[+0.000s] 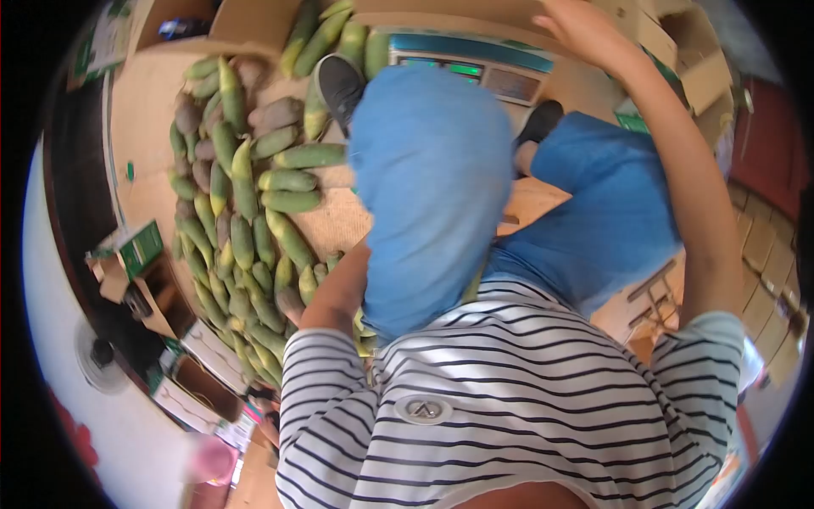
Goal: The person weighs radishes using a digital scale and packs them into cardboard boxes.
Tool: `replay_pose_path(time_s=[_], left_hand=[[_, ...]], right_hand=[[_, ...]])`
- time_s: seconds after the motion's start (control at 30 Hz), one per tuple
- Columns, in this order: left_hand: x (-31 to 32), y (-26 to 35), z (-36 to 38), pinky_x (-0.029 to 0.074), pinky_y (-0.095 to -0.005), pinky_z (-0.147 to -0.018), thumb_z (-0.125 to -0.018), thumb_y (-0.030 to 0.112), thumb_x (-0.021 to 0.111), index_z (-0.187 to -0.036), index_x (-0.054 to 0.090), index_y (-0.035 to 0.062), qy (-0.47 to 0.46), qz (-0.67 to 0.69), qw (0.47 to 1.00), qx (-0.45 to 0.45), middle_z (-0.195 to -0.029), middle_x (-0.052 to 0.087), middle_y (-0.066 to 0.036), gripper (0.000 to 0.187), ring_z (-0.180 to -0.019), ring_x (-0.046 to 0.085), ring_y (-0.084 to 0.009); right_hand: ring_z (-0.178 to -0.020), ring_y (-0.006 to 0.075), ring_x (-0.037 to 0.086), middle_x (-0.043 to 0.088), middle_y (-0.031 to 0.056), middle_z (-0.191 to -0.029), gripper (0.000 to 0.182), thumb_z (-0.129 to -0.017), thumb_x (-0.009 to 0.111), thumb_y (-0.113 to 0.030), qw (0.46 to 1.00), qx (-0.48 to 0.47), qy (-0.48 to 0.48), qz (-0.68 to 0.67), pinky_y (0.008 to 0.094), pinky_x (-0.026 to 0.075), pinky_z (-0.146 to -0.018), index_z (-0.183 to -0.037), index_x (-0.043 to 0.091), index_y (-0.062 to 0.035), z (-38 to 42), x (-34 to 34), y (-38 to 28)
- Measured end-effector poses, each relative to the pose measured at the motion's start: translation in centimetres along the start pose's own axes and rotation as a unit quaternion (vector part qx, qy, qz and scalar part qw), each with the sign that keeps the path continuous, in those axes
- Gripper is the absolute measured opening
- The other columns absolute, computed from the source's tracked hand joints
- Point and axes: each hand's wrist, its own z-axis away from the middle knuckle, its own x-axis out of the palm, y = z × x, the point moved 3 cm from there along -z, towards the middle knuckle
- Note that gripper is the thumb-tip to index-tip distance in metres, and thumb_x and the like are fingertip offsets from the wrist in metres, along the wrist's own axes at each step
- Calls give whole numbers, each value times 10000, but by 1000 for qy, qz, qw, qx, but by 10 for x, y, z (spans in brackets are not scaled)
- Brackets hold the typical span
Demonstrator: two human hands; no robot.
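My right hand reaches out at the top right, beside a cardboard box's edge. Its visible fingers are stretched out, and I see nothing held in them; part of the hand is cut off by the frame. My left forearm goes behind my raised knee, which hides the left hand. Beside that arm lies a big heap of long green radishes with pale yellowish tips, some of them brownish. A weighing scale with a lit green display stands beyond my knees.
More green radishes lie beside my shoe. Open cardboard boxes stand at the top right. On the left are a small green carton, a brown container and a round fan-like object. A pink object is at the lower left.
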Motion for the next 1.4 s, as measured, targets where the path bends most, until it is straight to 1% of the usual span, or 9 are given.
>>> replay_pose_path(time_s=[0.1, 0.37, 0.57, 0.77, 0.9, 1.03, 1.23, 1.27, 1.4], left_hand=[[34, 19, -11, 311, -481, -1036, -922, 200, 452, -1138, 577, 39, -37, -83, 995, 52, -1273, 500, -99, 298, -1246, 391, -258], [68, -30, 29, 291, -521, -1040, -901, 200, 465, -1146, 578, 62, -63, -202, 967, 139, -1320, 461, -88, 304, -1283, 346, -256], [38, -133, 61, 231, -586, -1040, -791, 326, 632, -1205, 525, 69, -114, -165, 978, -48, -1359, 392, -91, 499, -1296, 308, -281], [33, -90, 84, 233, -569, -1041, -681, 448, 722, -1252, 476, 73, -25, -99, 965, -243, -1363, 376, -124, 727, -1308, 288, -283], [96, -93, 124, 426, -445, -919, -657, 440, 754, -1161, 448, 4, 27, 225, 794, -564, -1239, 492, -214, 733, -1157, 489, -352], [97, -110, 133, 490, -445, -738, -646, 390, 760, -1111, 440, 16, -38, 212, 803, -555, -1031, 589, -161, 677, -884, 611, -357], [25, -177, 157, 378, -430, -924, -672, 269, 746, -1186, 474, 86, 60, -180, 900, -393, -1100, 519, -109, 611, -1118, 474, -275], [20, -182, 154, 400, -457, -905, -708, 267, 737, -1304, 399, 98, 15, -149, 898, -414, -1261, 467, -106, 705, -1187, 427, -289], [13, -179, 129, 390, -429, -954, -768, 242, 707, -1235, 479, 52, 117, 48, 868, -480, -1187, 513, -170, 553, -1139, 473, -303]], right_hand=[[-918, 401, 558, 587, 228, -970, 331, -919, 525, -277, 999, -32, 26, -5, 459, 448, -742, -1131, 450, -34, -2, 16, 14], [-896, 422, 561, 600, 249, -941, 314, -925, 505, -234, 999, -11, 23, -23, 482, 445, -725, -1143, 403, -33, -3, 11, 10], [-890, 420, 569, 606, 246, -944, 324, -930, 500, -243, 1000, -13, 6, -8, 473, 446, -724, -1153, 410, -27, -4, 13, 10], [-898, 412, 575, 607, 246, -961, 337, -932, 499, -245, 1000, -20, 18, -3, 468, 447, -736, -1165, 412, -18, -5, 16, 16], [-902, 410, 576, 607, 245, -968, 342, -932, 502, -240, 1000, -13, -5, -11, 462, 449, -741, -1170, 418, -9, -6, 13, 12], [-909, 410, 575, 605, 250, -970, 336, -931, 504, -234, 998, -43, 33, -14, 462, 447, -744, -1167, 428, -7, -8, 17, 18], [-916, 416, 574, 604, 253, -971, 335, -929, 507, -229, 999, -24, 23, -13, 463, 445, -743, -1165, 430, -4, -6, 19, 13], [-913, 417, 574, 604, 255, -968, 337, -928, 508, -229, 1000, -9, 5, -13, 464, 446, -740, -1165, 428, -3, -6, 15, 11], [-892, 423, 576, 601, 266, -951, 353, -923, 513, -235, 998, -44, 34, -19, 476, 446, -726, -1170, 421, 0, -5, 14, 13]])
